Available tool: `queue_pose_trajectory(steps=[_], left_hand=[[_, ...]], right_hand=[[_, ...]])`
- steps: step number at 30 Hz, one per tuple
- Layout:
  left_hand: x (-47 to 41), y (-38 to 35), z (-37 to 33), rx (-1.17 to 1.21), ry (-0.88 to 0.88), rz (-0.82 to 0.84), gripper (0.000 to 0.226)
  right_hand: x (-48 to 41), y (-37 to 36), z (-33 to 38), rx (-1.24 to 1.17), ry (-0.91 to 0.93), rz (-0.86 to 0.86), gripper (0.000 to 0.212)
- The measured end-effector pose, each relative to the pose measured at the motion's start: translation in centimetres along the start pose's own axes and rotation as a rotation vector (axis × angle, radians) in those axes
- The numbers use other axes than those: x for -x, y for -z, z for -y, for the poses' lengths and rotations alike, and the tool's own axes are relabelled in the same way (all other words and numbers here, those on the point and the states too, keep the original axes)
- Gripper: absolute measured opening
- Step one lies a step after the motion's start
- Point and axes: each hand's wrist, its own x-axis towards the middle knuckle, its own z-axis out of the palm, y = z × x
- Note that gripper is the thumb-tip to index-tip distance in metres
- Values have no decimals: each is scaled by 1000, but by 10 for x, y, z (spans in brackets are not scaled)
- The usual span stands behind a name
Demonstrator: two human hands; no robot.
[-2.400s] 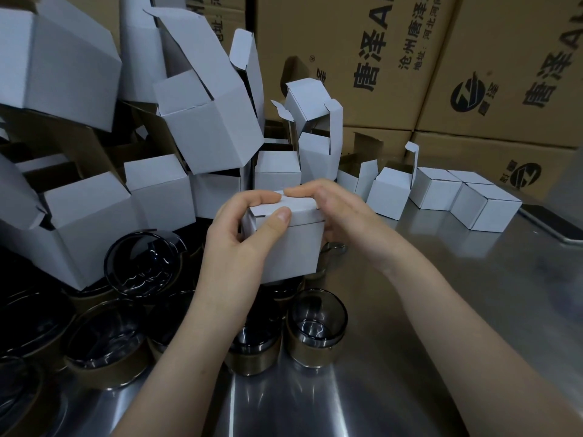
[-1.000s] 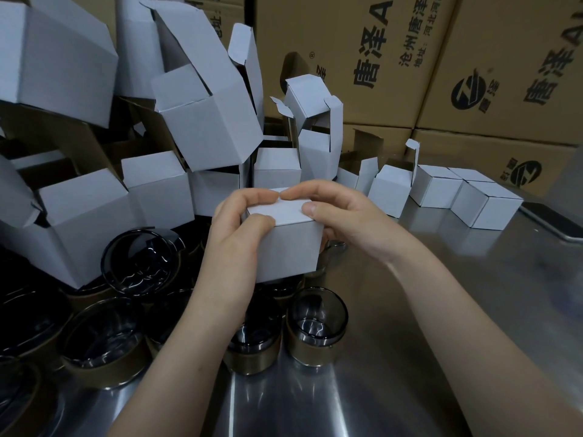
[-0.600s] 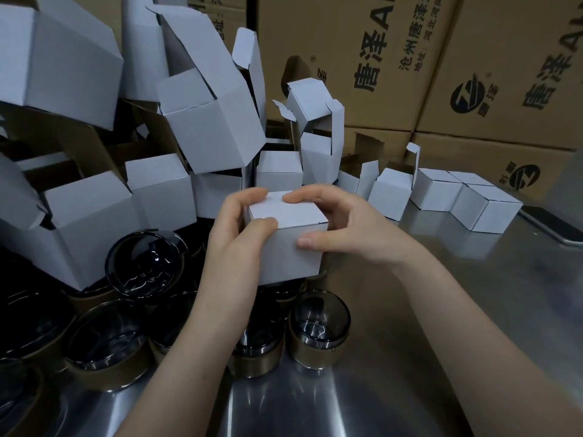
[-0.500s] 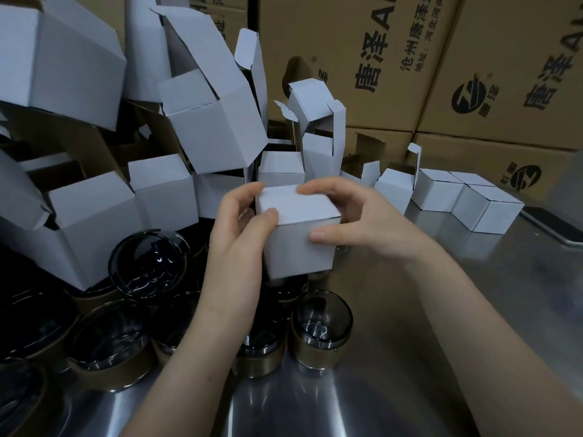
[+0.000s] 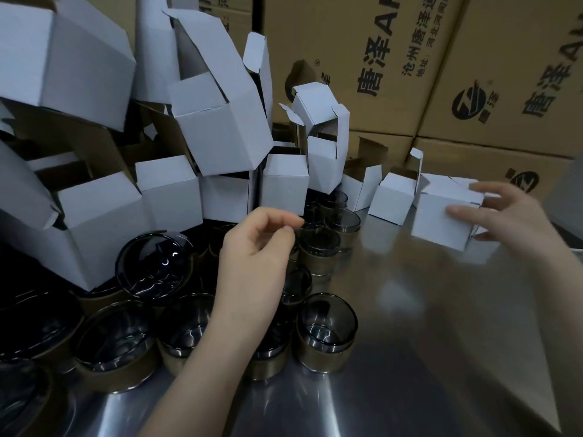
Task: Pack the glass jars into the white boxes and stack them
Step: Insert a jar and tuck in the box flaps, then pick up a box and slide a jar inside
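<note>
Well to the right of the heap of open white boxes (image 5: 217, 134), the right hand (image 5: 511, 222) gripped a closed white box (image 5: 438, 219), thumb pressed on its near face and fingers curled round its top and far side. Motion blur hid whether it touched the steel table (image 5: 410, 326). The left hand (image 5: 255, 247) hovered just in front of the heap, above the glass jars (image 5: 326, 335), fingers loosely curled, thumb and forefinger nearly meeting, holding nothing. The jars stood crowded on the table at the heap's foot. Brown printed cartons (image 5: 362, 58) rose behind the heap.
</note>
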Motion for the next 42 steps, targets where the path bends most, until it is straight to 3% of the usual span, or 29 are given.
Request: queue_pose_trajectory(steps=[8, 12, 15, 17, 26, 38, 42], left_hand=[[1, 0, -1, 3, -6, 25, 28], [1, 0, -1, 10, 0, 31, 29], [1, 0, -2, 4, 3, 34, 30], [1, 0, -2, 2, 1, 33, 31], [1, -1, -2, -13, 5, 36, 33], [1, -1, -1, -13, 21, 43, 32], [1, -1, -2, -11, 21, 51, 32]], right_hand=[[-40, -8, -47, 145, -155, -76, 52], [-51, -10, -60, 218, -134, -136, 39], [-54, -16, -63, 442, -52, -301, 28], [-52, -24, -62, 549, 1, -387, 31], [-60, -47, -67, 642, 106, -226, 46], [-73, -46, -66, 618, -3, -98, 58], [-63, -56, -58, 564, 147, -178, 56]])
